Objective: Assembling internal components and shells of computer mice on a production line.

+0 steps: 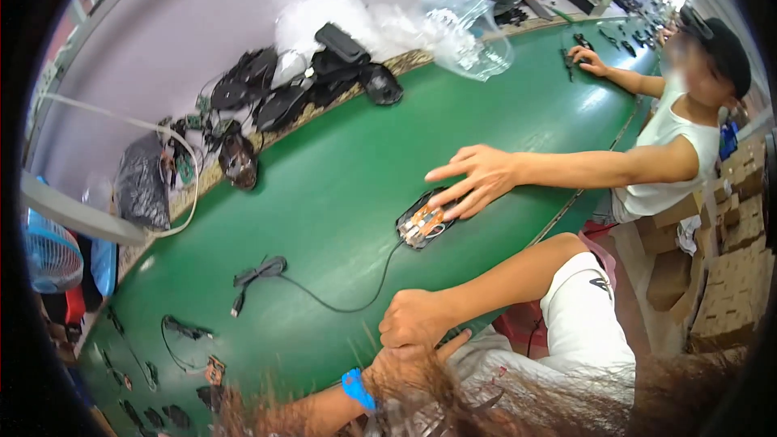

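Observation:
My right hand [411,322] is closed in a fist at the near side of the green table, lying over my left hand [396,361]. Nothing shows in the fist. A blue band [357,389] circles my left wrist; the hand is mostly hidden, with one finger stretched out past the right wrist. Beyond both hands lies a computer mouse [419,225] with its shell off and orange and white inner parts showing. Its dark cable [344,307] runs left to a tied bundle [263,271]. A co-worker's hand [477,180] reaches in from the right, fingers on the mouse.
Black mouse shells [283,105], circuit boards and clear plastic bags [465,32] line the table's far ledge. Cables and small parts [186,328] lie at lower left, near a blue fan [53,251]. The co-worker [680,129] sits at right; cardboard boxes [728,275] stand behind.

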The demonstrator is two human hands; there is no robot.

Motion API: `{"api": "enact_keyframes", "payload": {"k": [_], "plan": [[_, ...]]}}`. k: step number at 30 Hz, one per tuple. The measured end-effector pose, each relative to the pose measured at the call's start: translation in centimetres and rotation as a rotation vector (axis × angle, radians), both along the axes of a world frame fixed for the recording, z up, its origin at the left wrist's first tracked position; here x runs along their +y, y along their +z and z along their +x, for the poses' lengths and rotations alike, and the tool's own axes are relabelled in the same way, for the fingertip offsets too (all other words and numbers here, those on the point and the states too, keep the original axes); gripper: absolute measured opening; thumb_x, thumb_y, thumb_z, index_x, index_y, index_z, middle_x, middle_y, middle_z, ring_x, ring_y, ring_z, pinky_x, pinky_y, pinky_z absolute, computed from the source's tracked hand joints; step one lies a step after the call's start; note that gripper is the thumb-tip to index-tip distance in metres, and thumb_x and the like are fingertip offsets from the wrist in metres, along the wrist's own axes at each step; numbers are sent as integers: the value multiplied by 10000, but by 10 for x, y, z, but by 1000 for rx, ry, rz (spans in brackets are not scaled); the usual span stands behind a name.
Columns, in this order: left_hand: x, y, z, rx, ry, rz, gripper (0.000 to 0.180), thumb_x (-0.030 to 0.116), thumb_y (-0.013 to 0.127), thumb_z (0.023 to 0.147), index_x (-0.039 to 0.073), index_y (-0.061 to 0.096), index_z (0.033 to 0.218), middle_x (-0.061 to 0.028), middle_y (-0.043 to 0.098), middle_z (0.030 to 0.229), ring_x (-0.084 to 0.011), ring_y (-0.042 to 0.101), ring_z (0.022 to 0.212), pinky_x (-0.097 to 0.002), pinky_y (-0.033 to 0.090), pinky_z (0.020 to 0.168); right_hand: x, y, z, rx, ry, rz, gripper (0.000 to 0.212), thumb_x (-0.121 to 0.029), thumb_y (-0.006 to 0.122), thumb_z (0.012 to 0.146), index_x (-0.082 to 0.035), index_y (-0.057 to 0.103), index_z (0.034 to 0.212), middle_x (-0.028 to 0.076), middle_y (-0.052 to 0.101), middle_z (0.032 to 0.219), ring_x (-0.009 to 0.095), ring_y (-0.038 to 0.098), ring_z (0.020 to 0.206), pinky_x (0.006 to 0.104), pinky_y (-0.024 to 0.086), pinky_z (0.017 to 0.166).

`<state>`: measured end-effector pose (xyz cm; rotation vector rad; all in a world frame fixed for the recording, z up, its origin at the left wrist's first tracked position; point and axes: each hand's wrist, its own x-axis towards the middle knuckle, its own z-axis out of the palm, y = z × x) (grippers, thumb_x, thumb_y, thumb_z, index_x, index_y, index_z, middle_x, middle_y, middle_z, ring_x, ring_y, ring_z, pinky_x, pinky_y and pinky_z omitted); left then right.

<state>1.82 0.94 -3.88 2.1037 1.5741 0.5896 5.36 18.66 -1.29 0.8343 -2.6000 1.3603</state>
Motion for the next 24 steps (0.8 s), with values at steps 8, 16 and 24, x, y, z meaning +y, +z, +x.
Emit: {"api": "enact_keyframes", "payload": {"k": [8, 16, 24], "plan": [[25, 39, -10, -18, -41, -32, 627, 191, 598, 884, 183, 533, 1508, -242, 668, 1177, -358, 679, 1021, -460, 533, 893, 4, -5, 3, -20, -34, 37, 267, -260, 592, 788, -53, 628, 624, 138, 650, 651, 379, 627, 585, 501, 495, 527], [21, 22, -2, 40, -46, -4, 665, 191, 613, 875, 162, 494, 1528, -299, 567, 1386, -410, 616, 1206, -481, 512, 997, 14, 8, 5, -5, -47, 119, 253, -268, 611, 790, -62, 636, 644, 124, 661, 672, 368, 637, 598, 486, 496, 516], [24, 28, -10, -26, 15, 100, 681, 199, 661, 832, 130, 507, 1492, -254, 349, 1608, -405, 401, 1460, -528, 380, 1161, 99, 19, -43, 815, -630, 355, 285, -149, 665, 889, -109, 478, 678, 85, 484, 640, 245, 487, 524, 399, 404, 478]]}}
